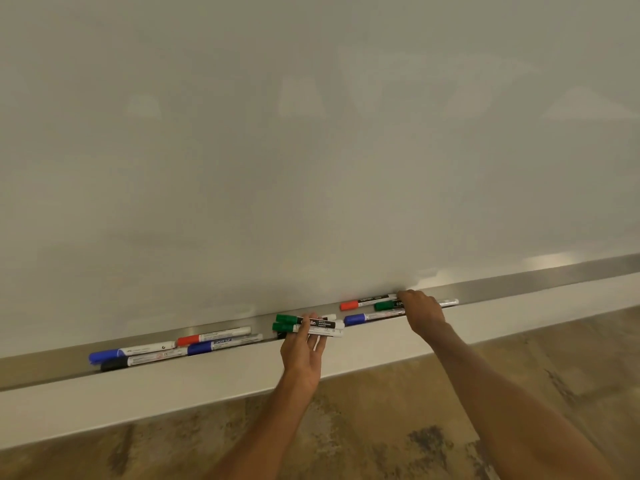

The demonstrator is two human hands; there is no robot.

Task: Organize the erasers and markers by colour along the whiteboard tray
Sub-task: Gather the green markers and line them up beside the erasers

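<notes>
A metal tray (519, 289) runs along the bottom of the whiteboard. My left hand (303, 351) grips two green-capped markers (287, 323) just above the tray's middle. My right hand (420, 311) rests on a cluster in the tray: a red-capped marker (349, 305), a green-capped marker (384, 305) and a blue-capped marker (355, 319). Its fingers cover their barrels, and I cannot tell whether they grip one. Further left lie a red marker (188, 340), two blue markers (201, 348) (100, 356) and a black marker (112, 364). No eraser is in view.
The whiteboard (311, 133) fills the upper view, wiped blank with faint smears. A white ledge (173, 386) runs below the tray. Under it lies a mottled brown floor (381, 427). The tray continues to the right past my right hand.
</notes>
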